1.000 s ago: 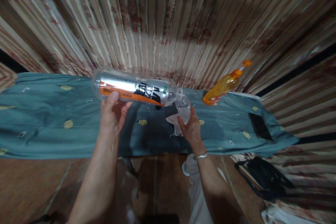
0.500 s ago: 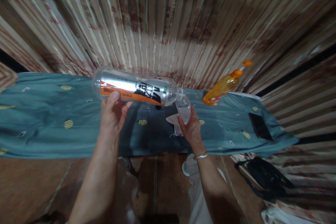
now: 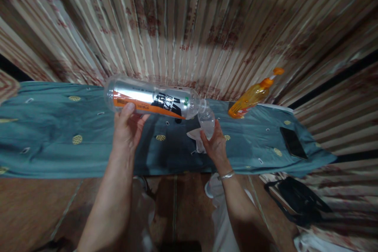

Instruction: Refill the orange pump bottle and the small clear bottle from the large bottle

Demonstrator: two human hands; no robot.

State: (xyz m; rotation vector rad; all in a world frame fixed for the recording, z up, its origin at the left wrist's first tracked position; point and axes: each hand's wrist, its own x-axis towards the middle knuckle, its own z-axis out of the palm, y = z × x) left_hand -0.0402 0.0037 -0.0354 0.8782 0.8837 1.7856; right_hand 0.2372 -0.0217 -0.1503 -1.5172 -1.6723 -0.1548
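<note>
My left hand grips a large clear plastic bottle with a silver, orange and black label, held on its side above the table. The bottle's open mouth points right and meets the rim of a small clear glass. My right hand, with a silver bangle at the wrist, holds that glass, tilted, with some clear liquid in it. Under the glass a white crumpled cloth lies on the blue-green tablecloth.
An orange dish-soap bottle stands at the back right against the striped curtain. A black phone lies near the table's right end. A black bag sits on the floor at the right.
</note>
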